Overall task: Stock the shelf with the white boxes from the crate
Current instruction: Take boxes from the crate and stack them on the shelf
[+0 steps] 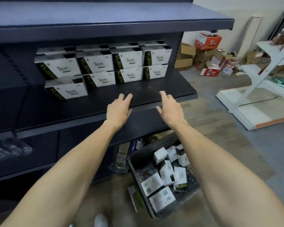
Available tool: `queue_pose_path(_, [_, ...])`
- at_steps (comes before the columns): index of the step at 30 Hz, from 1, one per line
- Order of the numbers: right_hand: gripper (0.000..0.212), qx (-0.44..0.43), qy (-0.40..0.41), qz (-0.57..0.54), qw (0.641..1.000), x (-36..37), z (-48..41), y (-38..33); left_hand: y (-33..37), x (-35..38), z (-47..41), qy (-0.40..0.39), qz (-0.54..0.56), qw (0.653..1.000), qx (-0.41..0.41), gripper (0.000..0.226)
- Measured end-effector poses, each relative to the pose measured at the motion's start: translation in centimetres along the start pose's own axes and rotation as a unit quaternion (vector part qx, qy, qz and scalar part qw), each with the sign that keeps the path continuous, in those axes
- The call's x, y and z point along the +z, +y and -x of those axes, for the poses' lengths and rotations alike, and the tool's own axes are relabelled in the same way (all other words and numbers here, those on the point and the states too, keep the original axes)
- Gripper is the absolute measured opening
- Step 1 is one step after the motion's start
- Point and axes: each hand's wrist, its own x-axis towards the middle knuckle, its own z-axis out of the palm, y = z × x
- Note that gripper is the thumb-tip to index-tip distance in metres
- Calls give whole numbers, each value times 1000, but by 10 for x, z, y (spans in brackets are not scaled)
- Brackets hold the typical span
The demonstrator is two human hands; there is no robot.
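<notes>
Dark blue-grey metal forms the shelf (154, 90). The white boxes (95, 63) stand along its back, four across and stacked two high, with more tops showing behind the upper tier. Each has a black side panel with gold lettering. The lower left box sits further forward than its neighbours.

The left hand (118, 110) hovers over the front strip of the shelf, to the right of that forward box and clear of it. The right hand (169, 108) is level with it, further right and well short of the stacked rows. Neither hand holds anything. Both are palm down with fingers loosely spread, the two hands set apart with bare shelf between them. The right hand's thumb juts out towards the left hand, and its longer fingers point towards the back. Both bare forearms reach up and forward from the bottom edge.

On the floor beneath the shelf, under the right forearm, lies a dark perforated crate (138, 159), seen at a slant. Inside it is a jumble of loose boxes (164, 174), white with black and gold sides, lying at mixed angles, some flat and some on edge.

A clear wrapped pack (121, 159) lies just left of the crate. Blurred bottles (11, 149) sit on a lower shelf at far left. Cardboard cartons (206, 41) are heaped by the wall, near a white rack (259, 76).
</notes>
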Motion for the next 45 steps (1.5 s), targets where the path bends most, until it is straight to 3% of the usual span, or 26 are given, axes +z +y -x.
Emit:
queue_pose_path(8, [48,44,-73,-14,996,8,95,138,136,80,78,-69,21,997,22,47])
queue_pose_path(18, [53,117,-232,-29,965,90,172,177,150,175,166,-247,34,967,-51,42])
queue_pose_path(28, [59,159,-294,-11,942,114,167,218,174,213,141,-282,43,955,-77,44])
queue_pose_path(35, [59,132,-338,-19,932,134,138,274,217,243,104,-315,51,940,-118,49])
queue_pose_path(45, [60,77,-436,-10,896,213,127,365,282,361,19,-337,45,936,-86,49])
